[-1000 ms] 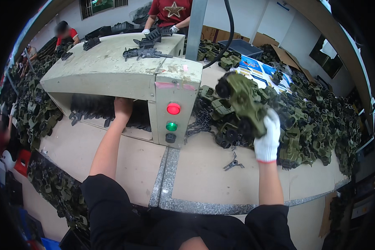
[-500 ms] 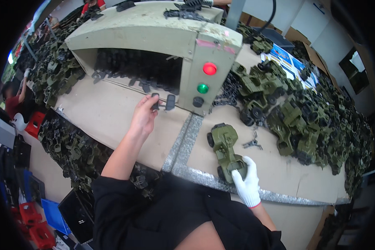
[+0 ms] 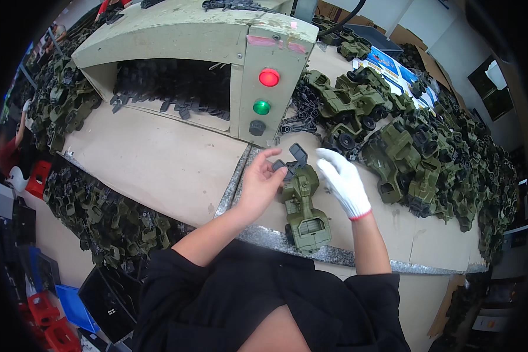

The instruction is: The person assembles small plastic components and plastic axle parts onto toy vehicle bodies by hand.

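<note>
My bare left hand (image 3: 261, 185) pinches a dark grey part with two framed panels (image 3: 298, 154) between thumb and fingers. It holds the part just over the far end of a green toy vehicle (image 3: 308, 226). The vehicle lies lengthwise in front of me, with an open bed at its near end. To the right of its far end is my right hand (image 3: 344, 185), in a white knitted glove. Its fingers are stretched out, and I see nothing in them. They do not appear to touch the vehicle.
A pale green machine housing (image 3: 240, 53) with a red light (image 3: 269, 77) and a green light (image 3: 261, 107) stands ahead; dark parts lie in its opening. Green toy vehicles (image 3: 358, 100) are heaped at right. A metal strip (image 3: 264, 237) edges the table. Red stools (image 3: 41, 179) stand at left.
My left hand has brought the two-panel part rightward to the vehicle's far end. My right hand has released the vehicle's near end and moved forward beside it. The view has shifted slightly.
</note>
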The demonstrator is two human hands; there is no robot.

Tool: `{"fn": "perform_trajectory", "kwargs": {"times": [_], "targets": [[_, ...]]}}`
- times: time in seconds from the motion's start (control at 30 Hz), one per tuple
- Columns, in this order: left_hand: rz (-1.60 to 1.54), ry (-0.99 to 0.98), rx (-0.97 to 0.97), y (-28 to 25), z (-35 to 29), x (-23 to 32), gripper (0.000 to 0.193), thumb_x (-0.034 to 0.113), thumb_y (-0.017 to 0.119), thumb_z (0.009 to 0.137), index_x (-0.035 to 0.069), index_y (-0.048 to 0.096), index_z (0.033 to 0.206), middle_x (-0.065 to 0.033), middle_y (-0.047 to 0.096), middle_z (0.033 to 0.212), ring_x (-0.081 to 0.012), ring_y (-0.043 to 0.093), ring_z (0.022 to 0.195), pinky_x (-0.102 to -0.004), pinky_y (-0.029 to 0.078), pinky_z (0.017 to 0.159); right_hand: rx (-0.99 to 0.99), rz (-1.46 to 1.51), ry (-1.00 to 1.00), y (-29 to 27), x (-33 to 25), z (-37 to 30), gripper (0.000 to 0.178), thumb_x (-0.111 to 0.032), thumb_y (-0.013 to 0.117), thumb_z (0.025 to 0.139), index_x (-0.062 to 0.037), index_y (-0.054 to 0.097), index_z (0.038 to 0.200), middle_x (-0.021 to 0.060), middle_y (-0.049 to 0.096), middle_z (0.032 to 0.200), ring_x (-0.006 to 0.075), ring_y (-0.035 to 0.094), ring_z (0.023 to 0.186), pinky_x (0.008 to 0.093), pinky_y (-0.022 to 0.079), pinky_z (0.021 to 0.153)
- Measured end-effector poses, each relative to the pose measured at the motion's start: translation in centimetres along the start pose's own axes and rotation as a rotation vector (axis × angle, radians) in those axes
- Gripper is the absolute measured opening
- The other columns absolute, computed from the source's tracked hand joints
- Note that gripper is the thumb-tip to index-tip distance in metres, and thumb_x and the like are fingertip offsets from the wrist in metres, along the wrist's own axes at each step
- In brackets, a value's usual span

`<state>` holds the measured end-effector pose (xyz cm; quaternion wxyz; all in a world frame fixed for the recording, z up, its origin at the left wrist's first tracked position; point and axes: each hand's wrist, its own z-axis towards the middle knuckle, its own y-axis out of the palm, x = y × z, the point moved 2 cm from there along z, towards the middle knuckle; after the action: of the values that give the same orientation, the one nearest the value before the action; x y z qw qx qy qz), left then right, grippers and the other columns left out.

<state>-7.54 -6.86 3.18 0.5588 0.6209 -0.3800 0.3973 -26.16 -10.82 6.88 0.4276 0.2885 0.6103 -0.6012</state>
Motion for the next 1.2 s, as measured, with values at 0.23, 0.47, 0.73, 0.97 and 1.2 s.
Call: {"fn": "perform_trajectory", "kwargs": {"times": [0.23,0.47,0.73,0.97,1.2], "targets": [[0.617,0.100,-0.092,-0.7,-0.9,-0.8,0.034,0.006,0.057,0.087,-0.001,0.051,0.120,0.0021,0.057,0.079,-0.0013,0.048,0.065,-0.0167,0.042,0.058,-0.187,-0.044,0.056,2.9,0.5,0.2,0.036,-0.032,0.061,0.082,-0.0008,0.062,0.101,0.0137,0.065,0.092,0.0222,0.063,0.081,0.0300,0.048,0.073],[0.168,-0.319,-0.182,-0.3,-2.8,-0.7,0.043,0.009,0.057,0.088,-0.004,0.044,0.127,0.0038,0.053,0.072,-0.0009,0.040,0.056,-0.0158,0.032,0.048,-0.031,-0.141,0.115,2.5,-0.3,-2.6,0.028,-0.022,0.060,0.083,0.0014,0.063,0.098,0.0117,0.066,0.085,0.0155,0.062,0.075,0.0276,0.048,0.069],[0.208,-0.382,-0.176,0.9,-2.2,0.9,0.047,0.009,0.059,0.087,-0.005,0.042,0.128,0.0039,0.050,0.069,-0.0016,0.038,0.052,-0.0167,0.031,0.045,-0.060,0.081,0.084,2.4,0.5,-2.9,0.029,-0.026,0.056,0.086,-0.0010,0.061,0.100,0.0150,0.064,0.090,0.0234,0.063,0.080,0.0304,0.047,0.073],[0.306,-0.253,-0.148,0.4,-3.2,-0.4,0.047,0.008,0.059,0.087,-0.004,0.042,0.128,0.0040,0.051,0.069,-0.0012,0.038,0.053,-0.0167,0.031,0.046,-0.150,0.255,0.170,2.8,0.5,-3.1,0.022,-0.014,0.055,0.087,0.0035,0.059,0.100,0.0053,0.061,0.088,0.0092,0.053,0.080,0.0235,0.044,0.073],[0.762,-0.159,-0.219,0.8,-1.8,1.5,0.045,0.012,0.060,0.086,-0.005,0.046,0.125,0.0016,0.050,0.064,-0.0018,0.040,0.054,-0.0193,0.033,0.047,-0.147,0.296,0.173,2.8,1.1,-2.6,0.024,-0.018,0.056,0.086,0.0021,0.058,0.099,0.0070,0.061,0.087,0.0118,0.055,0.079,0.0249,0.045,0.072]]}}
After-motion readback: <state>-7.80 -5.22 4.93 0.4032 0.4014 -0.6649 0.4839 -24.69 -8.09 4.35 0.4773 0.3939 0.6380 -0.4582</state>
